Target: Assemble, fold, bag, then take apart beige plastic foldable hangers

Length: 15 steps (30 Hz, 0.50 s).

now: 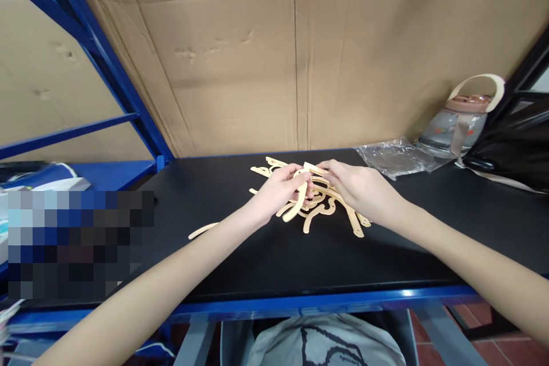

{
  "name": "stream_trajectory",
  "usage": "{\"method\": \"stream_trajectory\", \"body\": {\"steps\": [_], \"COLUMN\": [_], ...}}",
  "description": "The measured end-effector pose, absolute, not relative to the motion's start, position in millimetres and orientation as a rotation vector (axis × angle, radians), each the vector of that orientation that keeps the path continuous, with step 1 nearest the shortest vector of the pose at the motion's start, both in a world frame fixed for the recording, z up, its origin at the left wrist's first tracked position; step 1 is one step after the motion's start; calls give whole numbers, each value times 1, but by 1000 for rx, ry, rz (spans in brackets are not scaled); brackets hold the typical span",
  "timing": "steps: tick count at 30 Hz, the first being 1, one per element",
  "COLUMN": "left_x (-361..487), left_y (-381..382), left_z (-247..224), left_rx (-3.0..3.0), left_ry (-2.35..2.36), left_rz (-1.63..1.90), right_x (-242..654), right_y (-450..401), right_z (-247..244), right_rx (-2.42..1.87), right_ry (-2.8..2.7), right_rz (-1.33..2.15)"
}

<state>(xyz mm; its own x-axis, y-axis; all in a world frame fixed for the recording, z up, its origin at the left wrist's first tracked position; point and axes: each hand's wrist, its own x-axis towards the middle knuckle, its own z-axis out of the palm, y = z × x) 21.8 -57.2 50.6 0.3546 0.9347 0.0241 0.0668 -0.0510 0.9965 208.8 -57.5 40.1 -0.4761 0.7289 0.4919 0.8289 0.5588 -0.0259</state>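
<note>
My left hand (285, 181) is closed on a curved cream plastic hanger arm (295, 205), whose rounded end points down toward me. My right hand (352, 182) pinches a second cream hanger arm (315, 168), whose tip meets the first piece near my left fingertips. Whether the two are joined cannot be made out. Beneath and between my hands lies a loose pile of similar cream hanger parts (355, 223), some straight and some hook-shaped. One more curved piece (201, 231) rests apart on the black tabletop, partly covered by my left forearm.
The black tabletop (257, 263) has a blue front edge. A clear plastic bag (394, 157) and a transparent jug (454, 126) stand at the back right, beside a black object. Cardboard (231, 68) walls the back. A blue metal frame (98, 40) rises at left.
</note>
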Motion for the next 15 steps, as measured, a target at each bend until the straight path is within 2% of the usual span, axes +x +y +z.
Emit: {"method": "stream_trajectory", "body": {"steps": [3,5,15], "left_x": [23,24,35], "left_y": [-56,-59,-65], "left_z": [47,46,39], "left_rx": [1412,1431,1488], "left_ry": [926,917,969], "left_rz": [886,847,863], "right_x": [206,202,188], "right_y": [-55,-56,-61], "right_z": [36,35,35], "right_rx": [-1279,-1247,-1497], "right_ry": [-2374,-2396,-2422], "right_rz": [-686,-782,-338]}}
